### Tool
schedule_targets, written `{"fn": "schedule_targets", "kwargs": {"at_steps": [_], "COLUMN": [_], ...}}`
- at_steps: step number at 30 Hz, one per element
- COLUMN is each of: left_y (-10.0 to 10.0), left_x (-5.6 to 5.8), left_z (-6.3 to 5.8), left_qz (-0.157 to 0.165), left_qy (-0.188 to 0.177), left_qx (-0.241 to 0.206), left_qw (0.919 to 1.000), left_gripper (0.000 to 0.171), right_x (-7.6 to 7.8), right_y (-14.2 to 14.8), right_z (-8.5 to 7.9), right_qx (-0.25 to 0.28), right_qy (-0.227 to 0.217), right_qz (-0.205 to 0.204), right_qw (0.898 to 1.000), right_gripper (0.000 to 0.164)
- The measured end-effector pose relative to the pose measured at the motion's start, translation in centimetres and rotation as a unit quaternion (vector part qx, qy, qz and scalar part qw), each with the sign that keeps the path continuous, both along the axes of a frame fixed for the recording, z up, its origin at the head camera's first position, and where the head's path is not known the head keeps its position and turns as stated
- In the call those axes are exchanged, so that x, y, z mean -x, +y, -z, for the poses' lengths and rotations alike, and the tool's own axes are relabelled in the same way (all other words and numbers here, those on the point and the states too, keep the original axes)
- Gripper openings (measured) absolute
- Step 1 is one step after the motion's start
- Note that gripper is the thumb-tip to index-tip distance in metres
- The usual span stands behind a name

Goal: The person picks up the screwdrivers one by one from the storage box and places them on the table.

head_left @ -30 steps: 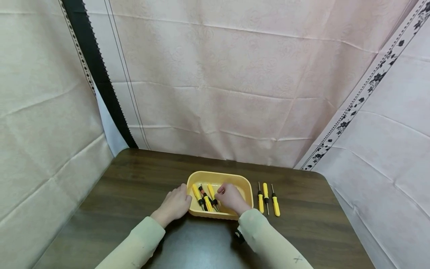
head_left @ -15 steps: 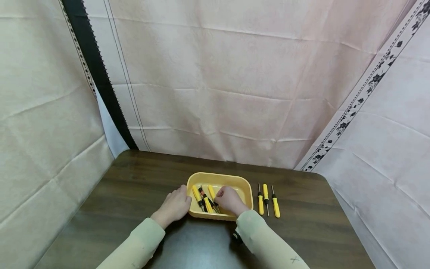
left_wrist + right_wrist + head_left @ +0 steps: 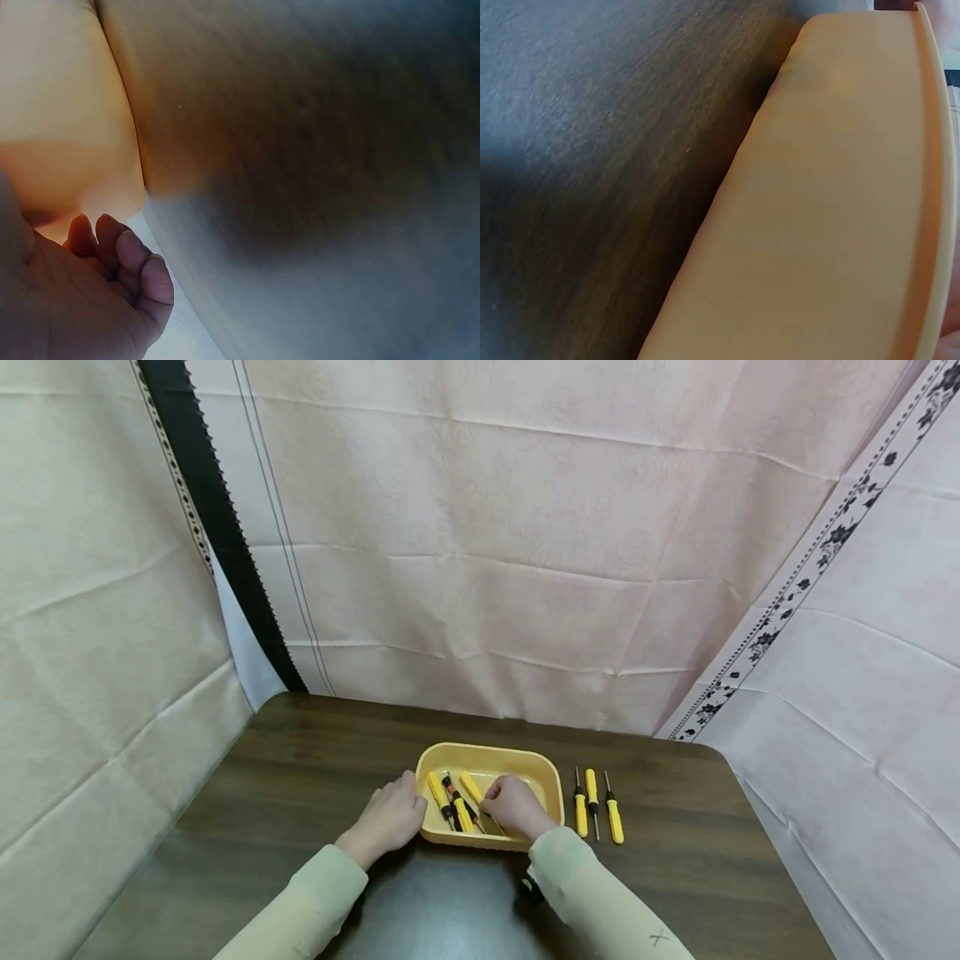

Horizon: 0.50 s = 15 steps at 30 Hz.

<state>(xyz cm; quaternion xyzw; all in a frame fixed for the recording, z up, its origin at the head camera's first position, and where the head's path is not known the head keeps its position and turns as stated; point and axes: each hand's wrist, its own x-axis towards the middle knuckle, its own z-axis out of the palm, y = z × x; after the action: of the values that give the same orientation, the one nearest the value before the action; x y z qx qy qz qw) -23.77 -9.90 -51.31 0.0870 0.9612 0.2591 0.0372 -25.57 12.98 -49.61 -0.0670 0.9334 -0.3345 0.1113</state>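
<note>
The left hand (image 3: 387, 814), fingers loosely bent, rests against the left end of a yellow rounded-rectangular plastic tray (image 3: 528, 761); inside it, the right hand (image 3: 516, 805) pinches a slim yellow-handled screwdriver (image 3: 470, 785). Three yellow-and-black screwdrivers (image 3: 592, 786) lie just right of the tray on a dark brown wood-grain table (image 3: 322, 768).

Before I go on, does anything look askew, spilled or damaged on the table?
I see no spill or damage. Beside the yellow rectangular tray, the middle yellow-and-black screwdriver of the row of three looks odd: its handle is at the far end, while the left neighbour and right neighbour have theirs nearest.
</note>
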Motion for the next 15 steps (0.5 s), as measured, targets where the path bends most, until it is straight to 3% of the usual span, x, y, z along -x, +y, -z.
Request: {"fn": "schedule_targets", "kwargs": {"at_steps": [15], "left_y": [0.12], "left_x": [-0.11], "left_z": [-0.03], "left_qz": [0.0], "left_qy": [0.002], "left_qx": [0.006], "left_qw": [1.0], "left_gripper": [0.037], "right_x": [0.9], "right_y": [-1.02], "right_z": [0.36], "right_qx": [-0.008], "right_qy": [-0.006], "right_qz": [0.025], "right_qw": [1.0], "right_gripper": [0.023]}}
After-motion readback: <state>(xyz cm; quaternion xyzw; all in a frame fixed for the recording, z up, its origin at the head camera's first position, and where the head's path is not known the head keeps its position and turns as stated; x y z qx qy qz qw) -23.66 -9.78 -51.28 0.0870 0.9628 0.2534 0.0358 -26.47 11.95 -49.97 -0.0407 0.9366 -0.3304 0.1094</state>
